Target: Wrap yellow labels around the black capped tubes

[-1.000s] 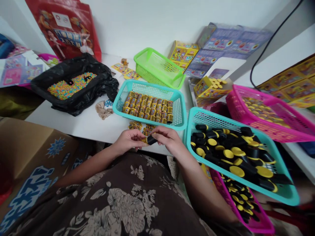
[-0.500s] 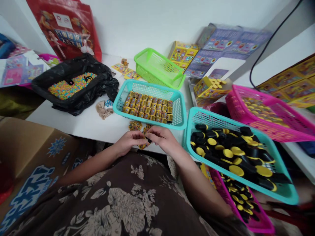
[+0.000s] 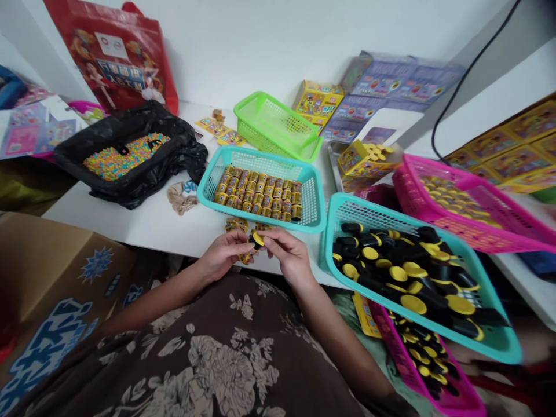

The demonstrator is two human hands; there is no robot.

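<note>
Between my two hands, near the table's front edge, is a small black container with a yellow lid (image 3: 258, 238). My left hand (image 3: 226, 253) pinches its black side, and the fingers of my right hand (image 3: 286, 250) are closed on the yellow lid. Printed yellow wrappers (image 3: 237, 225) lie on the table just beyond my fingers, partly hidden by them. Behind them, a turquoise basket (image 3: 319, 200) holds rows of wrapped small containers (image 3: 260, 194). A second turquoise basket (image 3: 490, 269) to the right holds many black containers with yellow lids (image 3: 412, 269).
A black-lined tray (image 3: 174, 156) of colourful beads stands at the left, beside a crumpled cloth (image 3: 180, 198). Further back are a green basket (image 3: 278, 124) and boxes (image 3: 319, 101). Pink baskets (image 3: 512, 223) are at the right. A cardboard box (image 3: 87, 289) stands at the lower left.
My hands have tilted the small container so its yellow lid now shows between my fingers. My right hand has turned more upright. The view has shifted slightly.
</note>
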